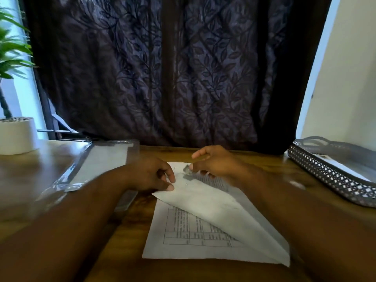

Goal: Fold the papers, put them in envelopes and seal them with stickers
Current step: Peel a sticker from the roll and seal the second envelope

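Paper (205, 202), printed with a table, lies on the wooden bench (130, 224) at lower centre of the frame. One corner is folded diagonally across the sheet, blank side up.

Left hand (150, 174) pinches the tip of the folded corner between thumb and forefinger.

Right hand (215, 163) is at the paper's far edge with fingers curled and forefinger out. It is blurred, so I cannot tell whether it grips.

Clear plastic packet (97, 163) lies at centre left, and a mesh tray (333, 178) at right. A white plant pot (17, 136) stands at far left, with a dark leaf-patterned curtain (162, 68) behind.
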